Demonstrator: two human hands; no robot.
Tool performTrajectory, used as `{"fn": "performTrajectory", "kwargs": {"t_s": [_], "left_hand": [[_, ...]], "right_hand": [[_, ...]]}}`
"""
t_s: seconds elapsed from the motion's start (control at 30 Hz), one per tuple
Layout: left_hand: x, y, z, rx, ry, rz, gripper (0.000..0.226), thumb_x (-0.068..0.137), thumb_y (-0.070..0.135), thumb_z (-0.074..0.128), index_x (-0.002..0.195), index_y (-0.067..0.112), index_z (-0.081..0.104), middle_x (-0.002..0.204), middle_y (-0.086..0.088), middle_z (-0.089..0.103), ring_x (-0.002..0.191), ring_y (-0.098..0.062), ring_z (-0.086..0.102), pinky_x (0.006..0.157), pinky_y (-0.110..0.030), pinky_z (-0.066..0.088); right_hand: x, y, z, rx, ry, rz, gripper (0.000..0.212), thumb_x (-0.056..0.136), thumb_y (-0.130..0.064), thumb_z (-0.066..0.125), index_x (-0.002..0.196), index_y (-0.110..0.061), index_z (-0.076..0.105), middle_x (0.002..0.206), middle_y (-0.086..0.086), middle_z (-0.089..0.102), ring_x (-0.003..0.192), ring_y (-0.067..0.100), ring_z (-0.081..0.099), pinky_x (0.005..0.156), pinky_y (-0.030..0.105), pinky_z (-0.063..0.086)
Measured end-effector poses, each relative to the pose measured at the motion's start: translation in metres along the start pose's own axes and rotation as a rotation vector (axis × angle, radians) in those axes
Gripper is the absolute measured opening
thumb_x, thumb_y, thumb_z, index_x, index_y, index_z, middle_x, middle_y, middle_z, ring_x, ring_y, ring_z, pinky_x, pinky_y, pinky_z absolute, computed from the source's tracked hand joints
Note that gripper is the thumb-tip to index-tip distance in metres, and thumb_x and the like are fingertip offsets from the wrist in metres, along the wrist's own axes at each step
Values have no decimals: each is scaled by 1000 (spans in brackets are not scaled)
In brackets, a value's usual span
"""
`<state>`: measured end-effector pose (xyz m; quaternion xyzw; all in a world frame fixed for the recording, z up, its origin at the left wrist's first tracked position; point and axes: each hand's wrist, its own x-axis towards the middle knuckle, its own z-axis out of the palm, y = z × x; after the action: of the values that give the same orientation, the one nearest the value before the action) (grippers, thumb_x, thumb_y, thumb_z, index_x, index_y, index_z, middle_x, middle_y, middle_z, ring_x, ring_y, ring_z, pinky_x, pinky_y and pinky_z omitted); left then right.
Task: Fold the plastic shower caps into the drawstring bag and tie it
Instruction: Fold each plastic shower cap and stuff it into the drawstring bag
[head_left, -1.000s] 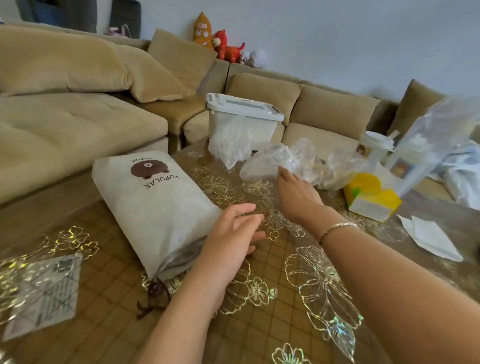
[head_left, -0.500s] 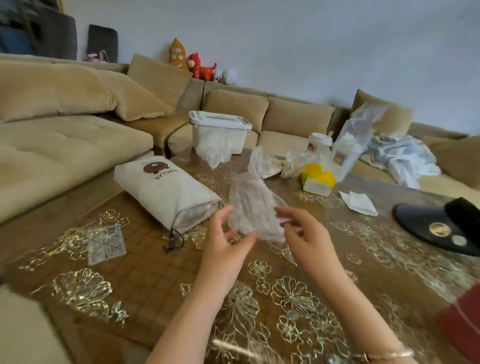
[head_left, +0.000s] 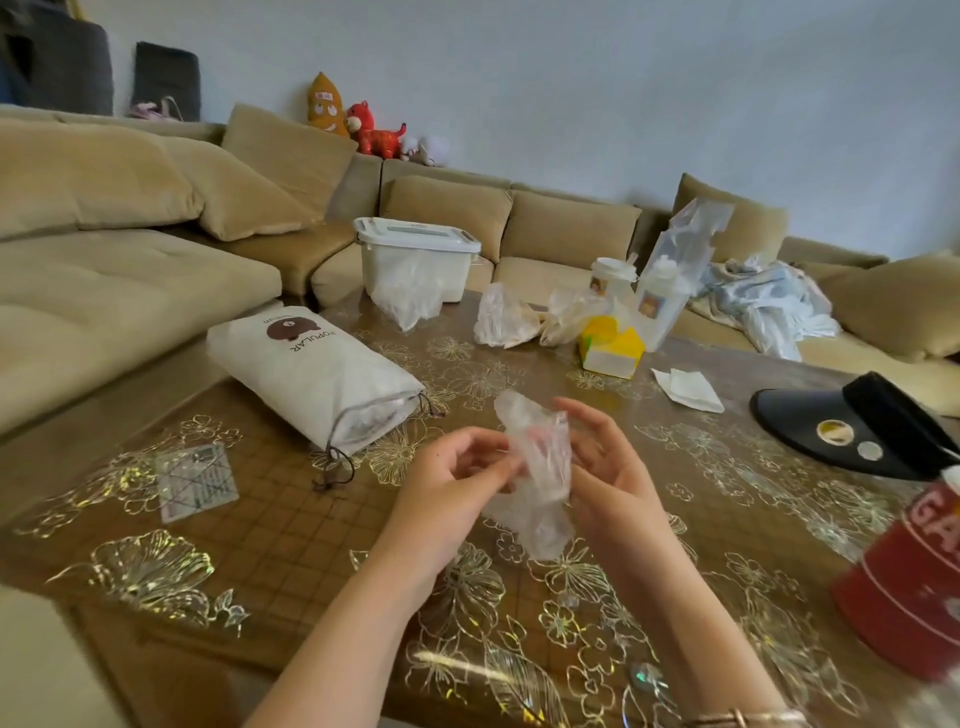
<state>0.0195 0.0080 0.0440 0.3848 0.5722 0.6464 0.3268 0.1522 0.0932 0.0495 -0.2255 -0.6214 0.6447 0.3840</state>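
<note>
Above the near middle of the table, head view: both hands hold one clear plastic shower cap off the surface; left hand pinches its left edge with curled fingertips; right hand cups the right side, fingers bent round the film, thumb toward the top; cap bunched into a loose upright roll (creases blurred, fold count not readable). Drawstring bag, white with a brown bear print, lies on its side to the left and farther off, mouth facing the hands and partly gathered, cords trailing on the table; apart from the cap. More crumpled clear caps sit at the far edge beside a yellow box; lidded white bin behind them; black visor at right; red can near the right edge.
</note>
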Motion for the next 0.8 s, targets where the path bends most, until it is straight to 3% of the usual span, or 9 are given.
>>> {"fn": "performTrajectory", "kwargs": {"t_s": [0.1,0.17,0.27,0.37,0.47,0.57,0.63,0.7,0.8], "left_hand": [[6,0,-3,-138,50,-46,7,85,13,72,93,15,72,86,0,75,83,-11,69,74,-23,53],[10,0,-3,-220,52,-79,6,83,13,73,88,14,72,86,-3,74,87,-17,69,79,-31,55],[11,-2,-2,-222,53,-94,7,81,16,75,87,14,72,84,-4,72,92,-24,68,91,-44,55],[11,-2,-2,-206,120,-100,9,88,18,71,93,12,69,88,-11,73,94,-32,70,90,-48,55],[14,-4,-8,-217,228,-115,9,91,21,68,95,14,66,87,-8,70,87,-29,68,85,-45,56],[14,-4,-12,-137,318,-89,9,93,24,65,94,15,64,85,-2,67,81,-21,65,72,-32,55],[14,-5,-13,-24,350,-71,9,94,24,64,92,16,63,85,-3,67,77,-17,65,60,-21,53],[13,-8,-14,121,338,-69,9,94,25,62,92,16,63,87,-3,68,77,-16,66,57,-21,55],[12,-12,-13,325,274,-78,9,95,28,61,95,20,62,90,-1,67,76,-12,64,61,-25,53]], "right_hand": [[4,4,3,-94,95,18,61,72,-16,83,124,-23,53,121,0,66,107,16,68,79,32,57],[5,9,3,-193,40,95,48,79,-22,78,122,-22,57,121,-2,67,107,15,68,85,33,56],[4,13,3,-238,-53,171,23,89,-17,67,111,-9,67,102,8,75,90,21,71,82,31,54],[5,12,1,-204,66,176,19,95,-16,61,101,1,68,96,19,73,81,26,67,79,36,52],[7,8,-6,-12,179,199,29,95,-21,60,105,6,62,99,22,72,78,27,69,68,36,58],[6,5,-12,137,296,203,25,98,-22,56,105,2,58,91,19,71,71,25,68,59,34,59],[7,4,-15,215,354,206,23,99,-22,55,107,-1,58,91,20,68,72,27,68,64,40,61],[7,3,-17,218,389,216,24,98,-24,56,108,-2,58,96,23,64,82,33,66,80,48,59],[10,3,-21,209,396,181,16,98,-23,56,93,-8,54,80,13,60,69,25,62,67,38,58]]}}
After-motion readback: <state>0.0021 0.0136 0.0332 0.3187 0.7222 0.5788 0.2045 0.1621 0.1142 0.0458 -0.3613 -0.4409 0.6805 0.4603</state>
